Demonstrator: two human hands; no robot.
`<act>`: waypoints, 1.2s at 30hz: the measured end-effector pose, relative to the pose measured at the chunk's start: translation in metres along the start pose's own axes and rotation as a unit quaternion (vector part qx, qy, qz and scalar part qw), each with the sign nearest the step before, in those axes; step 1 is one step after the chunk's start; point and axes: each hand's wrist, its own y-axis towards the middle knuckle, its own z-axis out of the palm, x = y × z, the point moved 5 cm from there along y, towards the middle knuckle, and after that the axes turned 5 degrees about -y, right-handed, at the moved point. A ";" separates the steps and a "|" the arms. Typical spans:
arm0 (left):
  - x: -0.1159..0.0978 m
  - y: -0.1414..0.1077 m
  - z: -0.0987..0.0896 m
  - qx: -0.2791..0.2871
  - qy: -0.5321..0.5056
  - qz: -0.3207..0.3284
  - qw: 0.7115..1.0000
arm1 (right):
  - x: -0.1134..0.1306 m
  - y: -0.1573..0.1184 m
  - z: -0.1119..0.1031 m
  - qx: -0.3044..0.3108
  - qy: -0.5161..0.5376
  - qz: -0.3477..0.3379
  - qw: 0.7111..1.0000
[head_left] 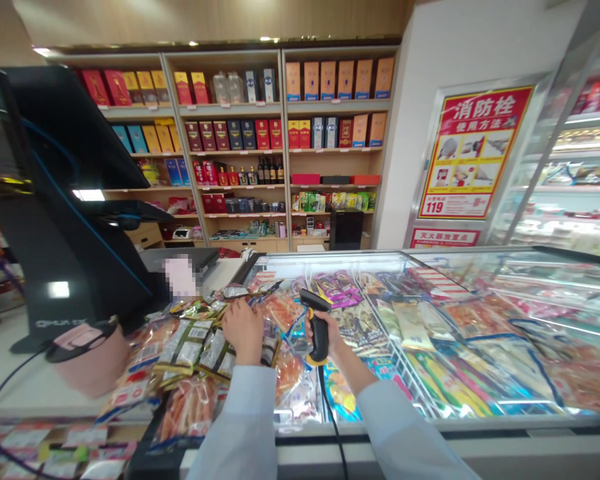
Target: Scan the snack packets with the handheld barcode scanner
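Note:
My right hand (333, 333) is wrapped round the handle of a black and yellow barcode scanner (319, 337), held above a glass-topped chest freezer (405, 259). The scanner's head points to the left, and its black cable hangs down past the freezer's front edge. My left hand (243, 328) rests on a pile of packaged foods, its fingers curled over a food packet (217, 350) with green-gold edges; its fingertips are partly hidden. Around it lie similar packets with barcodes (185, 340) and a clear pack of reddish sticks (189, 408).
On the left counter stand a black checkout terminal (75, 220) and a pink bin (91, 360). Frozen packs (415, 325) fill wire baskets inside the freezer. Behind it are shelves of boxed bottles (233, 135) and a red fire-hydrant sign (475, 153).

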 end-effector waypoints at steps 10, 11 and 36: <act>-0.017 0.002 -0.026 0.009 -0.011 0.019 1.000 | 0.055 -0.026 0.011 -0.011 -0.006 -0.067 0.998; -0.025 0.002 -0.034 0.004 -0.018 0.030 0.999 | 0.070 -0.035 0.011 -0.020 -0.003 -0.084 0.996; -0.432 -0.217 0.096 0.349 -0.384 0.411 0.749 | 0.242 -0.329 -0.189 -0.332 -0.073 -0.343 0.876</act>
